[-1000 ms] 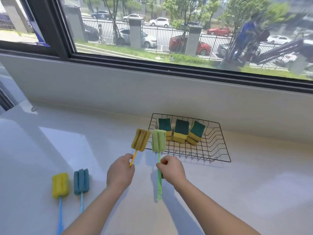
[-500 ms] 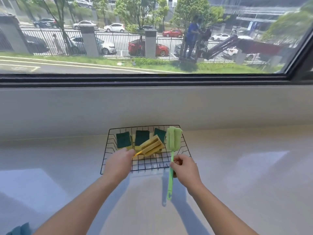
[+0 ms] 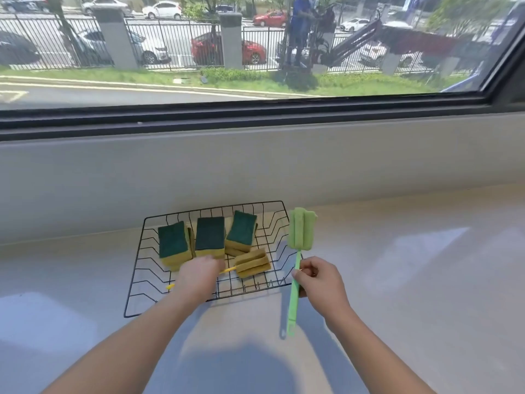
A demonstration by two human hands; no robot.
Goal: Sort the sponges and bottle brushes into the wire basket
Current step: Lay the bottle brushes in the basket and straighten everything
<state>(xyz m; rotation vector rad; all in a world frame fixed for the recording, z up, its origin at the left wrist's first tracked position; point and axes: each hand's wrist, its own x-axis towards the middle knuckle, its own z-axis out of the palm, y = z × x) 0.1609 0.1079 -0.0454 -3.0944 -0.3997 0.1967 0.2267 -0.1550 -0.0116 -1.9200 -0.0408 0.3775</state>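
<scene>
Pale glossy counter (image 3: 397, 280) runs under a wide window (image 3: 255, 52).

The yellow bottle brush (image 3: 253, 263) lies inside the wire basket (image 3: 135, 263). Its foam head sits just beyond the left hand's (image 3: 196, 275) fingertips, and its thin handle runs back beneath the palm. That hand's fingers are curled down over the handle and hold it low against the wires.

The green bottle brush (image 3: 301, 229) stands nearly upright in the right hand (image 3: 321, 280), pinched mid-handle between thumb and curled fingers. Its head rises above the fingers at the basket's right rim, and its tail hangs below them over the counter.

Both brushes look light, with soft, squashy foam on a thin plastic stem that probably flexes. The stem is the better place to hold, near the head for control.

Three green-topped sponges (image 3: 209, 234) stand on edge in a row, past the left fingertips at the back of the basket.
</scene>
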